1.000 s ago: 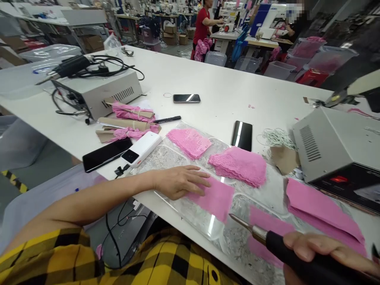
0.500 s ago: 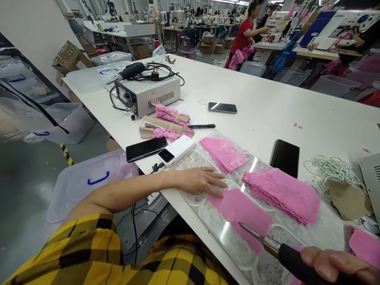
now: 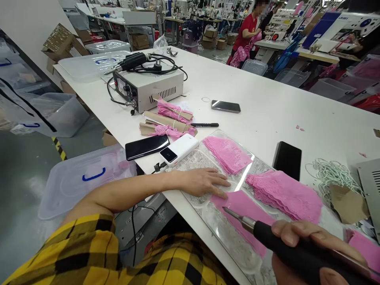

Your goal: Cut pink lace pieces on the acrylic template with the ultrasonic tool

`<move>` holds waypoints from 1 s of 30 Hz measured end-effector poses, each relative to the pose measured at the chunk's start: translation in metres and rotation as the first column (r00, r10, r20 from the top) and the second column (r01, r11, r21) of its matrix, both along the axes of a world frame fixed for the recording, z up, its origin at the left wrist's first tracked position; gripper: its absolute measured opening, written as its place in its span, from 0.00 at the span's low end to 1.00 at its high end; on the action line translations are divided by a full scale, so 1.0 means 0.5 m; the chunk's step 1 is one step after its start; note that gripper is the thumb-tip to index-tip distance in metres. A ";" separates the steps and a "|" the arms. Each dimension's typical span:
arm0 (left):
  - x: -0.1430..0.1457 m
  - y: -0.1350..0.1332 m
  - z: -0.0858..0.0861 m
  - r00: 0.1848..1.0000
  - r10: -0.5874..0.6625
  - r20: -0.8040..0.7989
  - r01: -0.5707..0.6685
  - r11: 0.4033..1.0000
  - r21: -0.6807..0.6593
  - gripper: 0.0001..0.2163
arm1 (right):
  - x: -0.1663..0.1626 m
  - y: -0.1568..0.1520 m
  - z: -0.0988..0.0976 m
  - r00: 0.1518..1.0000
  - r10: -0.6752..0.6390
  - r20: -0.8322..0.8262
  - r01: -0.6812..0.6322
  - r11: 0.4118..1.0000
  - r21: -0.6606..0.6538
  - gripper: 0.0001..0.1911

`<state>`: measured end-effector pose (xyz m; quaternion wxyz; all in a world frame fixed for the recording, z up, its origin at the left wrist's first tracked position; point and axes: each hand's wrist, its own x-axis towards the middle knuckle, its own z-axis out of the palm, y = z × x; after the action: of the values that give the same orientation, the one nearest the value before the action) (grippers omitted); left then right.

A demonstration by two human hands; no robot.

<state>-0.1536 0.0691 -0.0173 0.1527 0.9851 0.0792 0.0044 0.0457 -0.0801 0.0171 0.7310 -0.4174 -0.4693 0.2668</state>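
Currently R grip (image 3: 317, 234) holds blk-handled tool (image 3: 264, 234), pwr bank (image 3: 184, 147) digits (image 3: 168, 154) illegible

Two black-handled tools (image 3: 264, 233) (image 3: 132, 61), two pink lace stacks (image 3: 227, 154) (image 3: 286, 196), one pen (image 3: 205, 125)

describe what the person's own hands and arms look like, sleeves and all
The left hand and right hand are both ungloved. The left arm's short sleeve is yellow-and-black checked, leaving the forearm bare. The right sleeve is out of view.
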 end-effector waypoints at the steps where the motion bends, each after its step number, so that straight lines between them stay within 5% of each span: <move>1: 0.000 0.000 -0.001 1.000 -0.002 0.005 0.002 1.000 0.005 0.26 | -0.006 0.005 0.002 1.000 0.001 0.002 -0.001 1.000 -0.008 0.10; 15: 0.002 0.001 -0.009 0.995 -0.036 0.098 0.027 0.995 0.097 0.23 | -0.053 0.032 -0.013 1.000 0.003 0.027 -0.002 0.999 -0.033 0.08; 30: 0.001 -0.001 -0.008 0.995 -0.017 0.102 0.013 0.999 0.046 0.22 | -0.055 0.040 -0.016 0.997 -0.049 0.052 0.050 0.999 -0.014 0.08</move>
<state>-0.1530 0.0684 -0.0214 0.1344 0.9873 0.0637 0.0557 0.0183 -0.0600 0.0091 0.7219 -0.4411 -0.4754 0.2412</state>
